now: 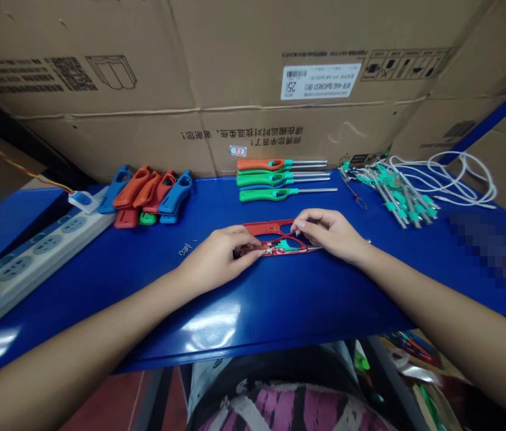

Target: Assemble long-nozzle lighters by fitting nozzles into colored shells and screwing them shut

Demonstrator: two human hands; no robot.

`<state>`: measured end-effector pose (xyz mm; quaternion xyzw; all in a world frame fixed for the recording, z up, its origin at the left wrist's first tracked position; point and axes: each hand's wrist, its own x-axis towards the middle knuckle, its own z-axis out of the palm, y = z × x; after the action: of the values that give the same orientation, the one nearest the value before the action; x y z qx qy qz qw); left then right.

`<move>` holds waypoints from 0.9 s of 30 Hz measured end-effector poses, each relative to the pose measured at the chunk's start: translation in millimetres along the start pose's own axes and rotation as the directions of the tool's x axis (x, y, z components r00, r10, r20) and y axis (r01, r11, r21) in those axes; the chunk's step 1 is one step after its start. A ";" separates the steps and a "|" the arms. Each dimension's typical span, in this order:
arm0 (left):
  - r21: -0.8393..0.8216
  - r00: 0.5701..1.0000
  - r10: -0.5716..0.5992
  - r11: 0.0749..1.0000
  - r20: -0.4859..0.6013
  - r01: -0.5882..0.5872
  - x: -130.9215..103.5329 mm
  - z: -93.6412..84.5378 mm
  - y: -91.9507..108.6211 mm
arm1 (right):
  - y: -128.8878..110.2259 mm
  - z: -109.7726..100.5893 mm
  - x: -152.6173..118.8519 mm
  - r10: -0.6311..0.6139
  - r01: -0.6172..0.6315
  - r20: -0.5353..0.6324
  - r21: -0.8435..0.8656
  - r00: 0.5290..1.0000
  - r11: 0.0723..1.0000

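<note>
Looking light and stiff, the red casing (286,254) suits edge holds; left hand (217,256) clamps its left end, right hand (328,233) curls by its right end, grip unclear.

I face a printed brown cardboard panel (244,60), a long white power strip (39,257) on my left, looped white cable (494,182) right.

The one camera rides on the head of the person at the table (306,299), above its near edge, facing forward and down. It is near enough that the left hand (210,257) and right hand (331,239) sit mid-view over the table. The shirt (297,410) shows below the table's near edge; the carton (145,36) behind the table closes the view.
</note>
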<state>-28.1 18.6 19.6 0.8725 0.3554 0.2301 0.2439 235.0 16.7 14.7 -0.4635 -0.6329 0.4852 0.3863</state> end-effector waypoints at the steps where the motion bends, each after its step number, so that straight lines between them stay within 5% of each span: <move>1: -0.006 1.000 0.009 1.000 -0.002 -0.009 0.1 0.4 -0.2 | 0.0 -0.1 0.2 -0.007 0.007 0.000 -0.020 1.000 1.000; 15: -0.121 0.994 -0.091 0.989 -0.053 0.084 1.0 6.6 0.3 | 3.2 1.7 -2.2 -0.143 0.157 0.081 -0.194 0.986 0.968; 21: -0.138 0.996 -0.081 0.988 -0.042 0.075 2.2 5.2 -1.1 | 4.5 1.1 -7.6 -0.392 0.456 0.243 -0.335 0.887 0.825; 27: -0.106 0.998 -0.060 0.993 -0.024 0.057 2.9 2.6 1.7 | 4.7 3.1 -9.1 -0.453 0.581 0.370 -0.421 0.811 0.697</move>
<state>-23.9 19.0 19.2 0.8445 0.3714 0.2532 0.2912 235.5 7.6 9.1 -0.2892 -0.8852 0.2199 0.2905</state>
